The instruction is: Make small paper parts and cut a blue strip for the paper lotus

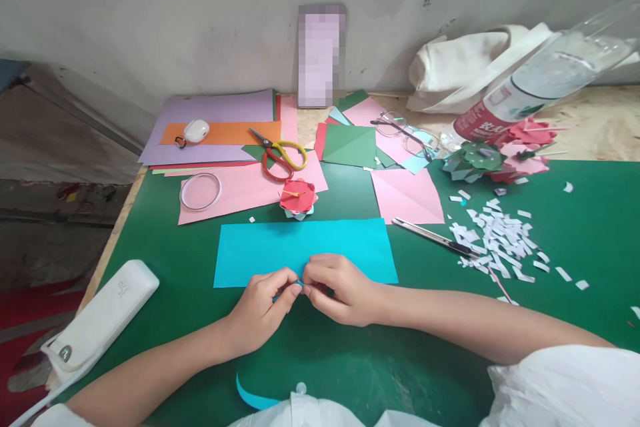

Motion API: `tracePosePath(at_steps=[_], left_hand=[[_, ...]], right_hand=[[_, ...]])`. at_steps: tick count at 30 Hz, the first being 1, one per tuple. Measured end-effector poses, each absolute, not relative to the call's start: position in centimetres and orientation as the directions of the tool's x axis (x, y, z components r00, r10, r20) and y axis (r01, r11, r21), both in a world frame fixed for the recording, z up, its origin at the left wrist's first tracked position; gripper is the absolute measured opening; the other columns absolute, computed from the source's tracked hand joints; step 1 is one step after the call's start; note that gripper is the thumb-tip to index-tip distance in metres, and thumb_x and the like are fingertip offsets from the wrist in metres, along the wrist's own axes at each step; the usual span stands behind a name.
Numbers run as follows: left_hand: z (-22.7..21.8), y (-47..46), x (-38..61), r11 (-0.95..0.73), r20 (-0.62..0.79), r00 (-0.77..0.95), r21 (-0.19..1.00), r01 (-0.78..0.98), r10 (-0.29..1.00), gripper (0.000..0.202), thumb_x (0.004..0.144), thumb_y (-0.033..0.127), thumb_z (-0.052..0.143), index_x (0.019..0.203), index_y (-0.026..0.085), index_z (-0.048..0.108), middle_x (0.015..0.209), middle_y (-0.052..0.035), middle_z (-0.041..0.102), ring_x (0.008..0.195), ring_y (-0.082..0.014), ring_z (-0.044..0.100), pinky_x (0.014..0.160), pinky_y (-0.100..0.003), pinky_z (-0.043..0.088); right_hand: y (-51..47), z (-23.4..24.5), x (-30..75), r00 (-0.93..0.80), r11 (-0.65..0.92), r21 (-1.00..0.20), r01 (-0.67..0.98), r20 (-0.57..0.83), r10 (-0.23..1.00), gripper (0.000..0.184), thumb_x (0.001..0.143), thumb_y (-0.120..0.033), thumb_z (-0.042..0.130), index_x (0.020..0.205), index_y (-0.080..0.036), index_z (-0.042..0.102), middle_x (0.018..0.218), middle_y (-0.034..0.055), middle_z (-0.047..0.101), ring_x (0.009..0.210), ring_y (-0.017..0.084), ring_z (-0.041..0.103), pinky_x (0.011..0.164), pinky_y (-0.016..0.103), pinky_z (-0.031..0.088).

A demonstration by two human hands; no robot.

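Observation:
A cyan paper sheet point(300, 247) lies flat on the green table point(165, 240), its near edge right in front of me. My left hand point(263, 307) and my right hand point(340, 290) meet at the middle of that near edge. Both pinch a small cyan piece point(299, 283) between fingertips; I cannot tell if it is a fold of the sheet or a separate strip. A red folded paper flower point(298, 197) sits just beyond the sheet. A curved cyan offcut point(253, 397) lies close to my chest.
Pink point(240, 190), green point(350, 145) and purple point(215, 110) sheets cover the back. Scissors point(280, 155), a tape ring point(201, 191), glasses point(407, 135), a craft knife point(435, 237), white paper scraps point(500, 237), a tilted bottle point(540, 83), paper flowers point(495, 157) and a white device point(100, 320) lie around.

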State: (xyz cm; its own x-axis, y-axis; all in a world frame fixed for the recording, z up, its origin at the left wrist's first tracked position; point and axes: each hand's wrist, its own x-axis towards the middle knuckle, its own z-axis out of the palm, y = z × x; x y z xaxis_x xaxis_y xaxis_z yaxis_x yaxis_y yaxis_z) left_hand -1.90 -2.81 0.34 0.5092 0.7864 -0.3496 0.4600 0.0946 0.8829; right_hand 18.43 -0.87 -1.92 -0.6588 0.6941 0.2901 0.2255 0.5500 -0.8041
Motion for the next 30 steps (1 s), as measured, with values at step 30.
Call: tracePosePath(at_steps=[30], left_hand=[[-0.07,-2.82,-2.00,0.124,-0.349,0.541,0.905,0.407,0.765,0.041,0.102,0.042,0.035,0.070,0.018,0.044,0.054,0.0057,0.047,0.052,-0.0057,0.042,0.056,-0.020,0.032]], right_hand=[[-1.21,-1.64,18.20,-0.620,0.681,-0.663,0.311,0.402,0.674,0.004,0.095,-0.019,0.046,0.098,-0.017,0.047,0.069,-0.0016,0.054,0.060,0.010,0.044,0.056,0.023,0.032]])
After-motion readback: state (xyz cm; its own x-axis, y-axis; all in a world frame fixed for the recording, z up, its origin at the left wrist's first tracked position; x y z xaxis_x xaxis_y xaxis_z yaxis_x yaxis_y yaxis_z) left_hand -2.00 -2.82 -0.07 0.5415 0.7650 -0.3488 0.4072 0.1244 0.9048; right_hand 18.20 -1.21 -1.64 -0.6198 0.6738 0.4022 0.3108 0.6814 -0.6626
